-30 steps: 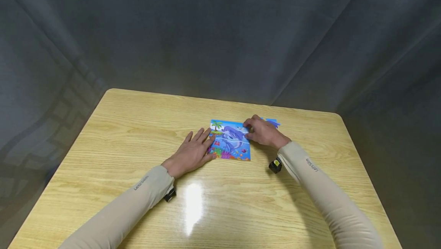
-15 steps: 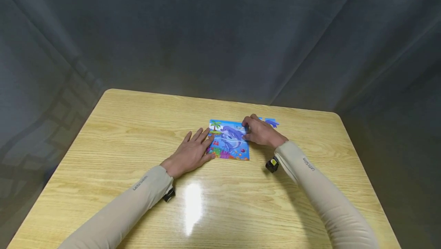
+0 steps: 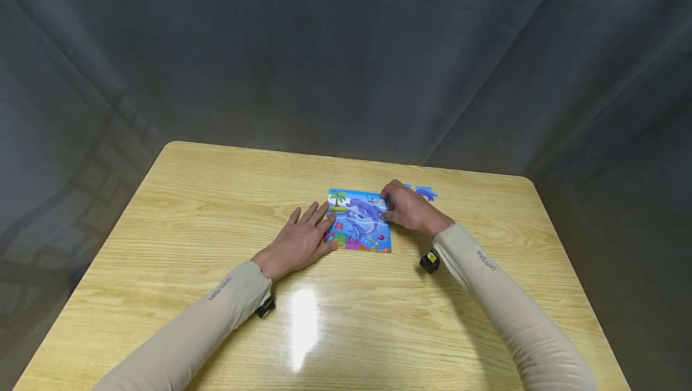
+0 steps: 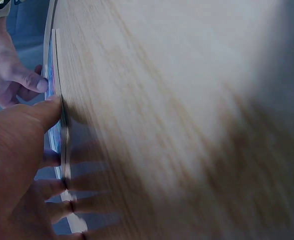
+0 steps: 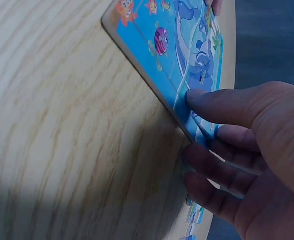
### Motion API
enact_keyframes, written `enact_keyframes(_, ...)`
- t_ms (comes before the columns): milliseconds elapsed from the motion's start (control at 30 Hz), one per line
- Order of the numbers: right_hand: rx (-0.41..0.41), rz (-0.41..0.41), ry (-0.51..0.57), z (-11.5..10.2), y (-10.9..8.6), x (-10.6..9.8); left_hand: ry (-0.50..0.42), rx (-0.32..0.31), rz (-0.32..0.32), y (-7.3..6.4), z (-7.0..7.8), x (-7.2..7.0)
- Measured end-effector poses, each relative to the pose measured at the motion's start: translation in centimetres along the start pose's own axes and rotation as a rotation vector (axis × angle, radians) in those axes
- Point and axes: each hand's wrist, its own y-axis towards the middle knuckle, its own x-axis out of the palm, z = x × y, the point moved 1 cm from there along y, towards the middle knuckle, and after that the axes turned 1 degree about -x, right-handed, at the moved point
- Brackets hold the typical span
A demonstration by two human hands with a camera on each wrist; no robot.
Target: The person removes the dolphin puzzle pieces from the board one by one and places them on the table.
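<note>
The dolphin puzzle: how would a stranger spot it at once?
On the wooden table, look toward the far edge, between the person's left hand and right hand. There, touched by both, lies the dolphin puzzle, a flat blue board. It is far larger than the small loose pieces beside the right hand, and has a palm tree in one corner.

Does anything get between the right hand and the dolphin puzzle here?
Nothing visible does: the right hand touches the dolphin puzzle at its right side. The left hand lies at the opposite side, and the loose puzzle pieces lie beyond the right hand, outside that path.
</note>
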Motion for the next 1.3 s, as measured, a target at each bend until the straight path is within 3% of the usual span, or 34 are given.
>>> enact_keyframes(333, -0.006, 0.043, -0.033, 0.2, 0.0, 0.2, 0.018, 0.000, 0.001, 0.0, 0.0, 0.1)
enact_keyframes(533, -0.032, 0.095, 0.091, 0.6, 0.0, 0.0, 0.026, 0.003, 0.003, 0.1, 0.0, 0.0)
enact_keyframes(767, -0.017, 0.050, 0.280, 1.1, -0.2, -1.0, 0.036, 0.000, 0.000, 0.1, 0.0, -0.1)
enact_keyframes(1300, 0.052, 0.091, 0.310, 3.5, -2.0, -3.2, 0.033, 0.014, 0.006, 0.4, 0.3, -0.1)
